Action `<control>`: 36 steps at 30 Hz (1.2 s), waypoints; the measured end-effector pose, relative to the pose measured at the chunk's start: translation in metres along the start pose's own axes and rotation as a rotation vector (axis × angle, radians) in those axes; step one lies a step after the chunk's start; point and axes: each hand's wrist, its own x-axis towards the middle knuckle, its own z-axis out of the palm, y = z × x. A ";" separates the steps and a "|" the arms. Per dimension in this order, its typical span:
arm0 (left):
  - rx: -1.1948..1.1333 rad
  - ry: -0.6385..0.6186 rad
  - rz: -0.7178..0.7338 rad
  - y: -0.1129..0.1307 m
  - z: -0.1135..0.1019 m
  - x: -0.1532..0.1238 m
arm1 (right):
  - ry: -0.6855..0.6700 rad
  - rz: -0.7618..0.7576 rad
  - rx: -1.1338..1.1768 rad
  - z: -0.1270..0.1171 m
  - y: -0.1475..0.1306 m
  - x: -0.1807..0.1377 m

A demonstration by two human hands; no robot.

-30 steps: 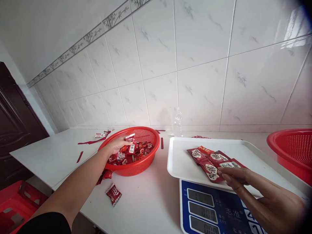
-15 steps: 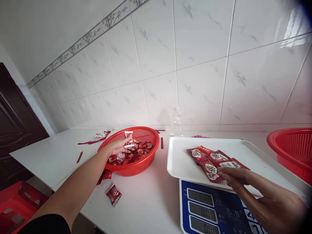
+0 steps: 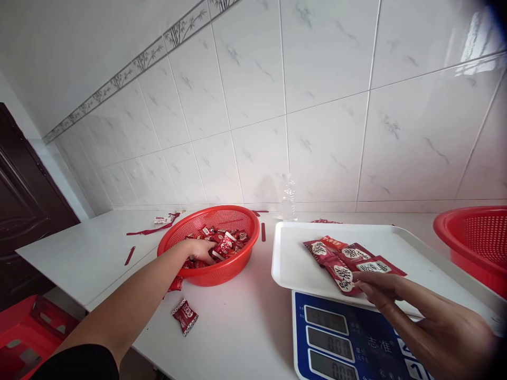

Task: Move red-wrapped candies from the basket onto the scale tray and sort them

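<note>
My left hand [image 3: 203,250] is down in the red perforated basket [image 3: 216,275], its bent fingers sunk among small wrapped snack packets. A red-and-white packet [image 3: 225,244] touches the fingertips; what the fingers close on is hidden. With thumb and forefinger, my right hand [image 3: 431,316] pinches the near corner of a maroon snack packet [image 3: 343,275] on the white tray [image 3: 420,250]. Other maroon packets [image 3: 378,265] and an orange-red packet [image 3: 332,243] overlap it there. The tray sits on a blue scale [image 3: 356,338] with three displays.
One loose packet [image 3: 185,317] lies on the white table near its front edge. A clear plastic bottle [image 3: 289,198] stands by the tiled wall. Another red basket [image 3: 475,253] is at right, and a red stool [image 3: 35,332] at lower left. Red strips [image 3: 130,255] lie on the table.
My left hand has turned over and dropped deeper into the basket. The red-and-white packet that lay in it now sits tilted among the others at the fingertips. The right hand has barely moved.
</note>
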 end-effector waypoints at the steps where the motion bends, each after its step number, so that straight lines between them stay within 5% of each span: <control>1: 0.019 0.001 0.003 0.001 0.001 0.000 | -0.002 0.002 0.003 0.000 0.000 0.000; 18: -0.155 0.378 0.067 -0.012 -0.004 0.004 | -0.011 0.003 0.012 0.000 0.001 -0.002; 27: 0.091 0.015 0.119 0.002 0.006 0.004 | -0.013 -0.021 -0.015 0.001 0.003 -0.002; 36: 0.143 -0.056 0.113 0.002 0.006 0.008 | -0.006 -0.048 -0.038 0.002 0.005 -0.002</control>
